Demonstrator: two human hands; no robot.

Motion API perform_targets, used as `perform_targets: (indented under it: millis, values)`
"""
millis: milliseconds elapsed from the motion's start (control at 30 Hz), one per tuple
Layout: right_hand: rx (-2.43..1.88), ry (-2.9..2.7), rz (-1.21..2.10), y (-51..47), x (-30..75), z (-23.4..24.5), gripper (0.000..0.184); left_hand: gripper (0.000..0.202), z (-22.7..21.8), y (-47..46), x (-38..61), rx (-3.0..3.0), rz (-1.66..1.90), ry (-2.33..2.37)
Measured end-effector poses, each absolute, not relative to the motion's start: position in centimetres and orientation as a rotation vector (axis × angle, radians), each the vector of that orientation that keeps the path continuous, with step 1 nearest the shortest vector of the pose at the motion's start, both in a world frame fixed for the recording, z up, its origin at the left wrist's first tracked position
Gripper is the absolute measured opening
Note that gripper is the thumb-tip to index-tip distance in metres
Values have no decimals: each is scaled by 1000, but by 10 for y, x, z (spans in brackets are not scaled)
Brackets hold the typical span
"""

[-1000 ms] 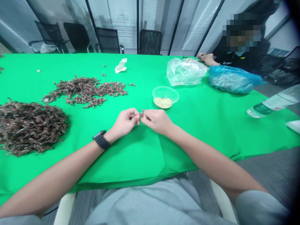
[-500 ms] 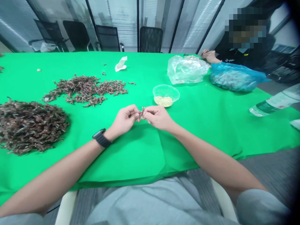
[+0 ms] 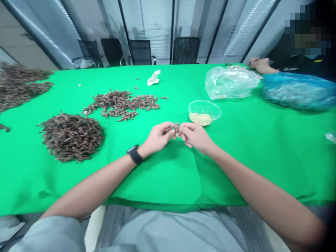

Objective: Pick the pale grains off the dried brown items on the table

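Note:
My left hand (image 3: 159, 136) and my right hand (image 3: 195, 135) meet over the green table cloth (image 3: 236, 150), both pinching one small brown dried pod (image 3: 177, 128) between their fingertips. A black watch (image 3: 135, 154) sits on my left wrist. Just beyond my right hand stands a clear plastic bowl (image 3: 204, 111) with pale yellow seeds in its bottom. A dense heap of brown pods (image 3: 72, 135) lies to the left, and a flatter scatter of pods (image 3: 123, 103) lies behind it.
A clear plastic bag (image 3: 231, 83) and a blue plastic bag (image 3: 299, 91) lie at the back right, in front of another person whose hands (image 3: 258, 64) rest on the table. More pods (image 3: 19, 82) lie far left. A crumpled white paper (image 3: 153, 77) is at the back. Black chairs (image 3: 185, 50) stand behind.
The view has swung left, so everything sits further right in frame and the far-left pods appear. My hands stay pinched together on the pod.

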State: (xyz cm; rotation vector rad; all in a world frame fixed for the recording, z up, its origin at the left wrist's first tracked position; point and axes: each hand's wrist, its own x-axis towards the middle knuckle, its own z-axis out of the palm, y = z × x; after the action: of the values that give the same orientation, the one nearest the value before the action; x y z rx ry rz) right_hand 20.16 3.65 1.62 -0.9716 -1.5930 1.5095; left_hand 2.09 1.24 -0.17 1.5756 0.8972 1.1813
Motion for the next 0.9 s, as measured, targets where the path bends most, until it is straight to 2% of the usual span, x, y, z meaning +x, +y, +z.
perform_targets:
  millis: [100,267,600,733,900]
  values:
    - [-1034,-1530,1501,38,201,15,23,38,-4,13,22,1557,1157,948]
    - [-1086,-1479,1457,42,203,15,21,28,1,12,21,1465,1242,975]
    - [-1118,-1566,1446,41,203,9,25,28,36,8,10,1529,1363,957]
    - [-1119,-1583,1433,43,203,7,26,19,68,-15,-12,1881,1412,1203]
    - [-1144,-1588,1447,44,204,5,24,20,108,-49,-73,2425,1336,1667]
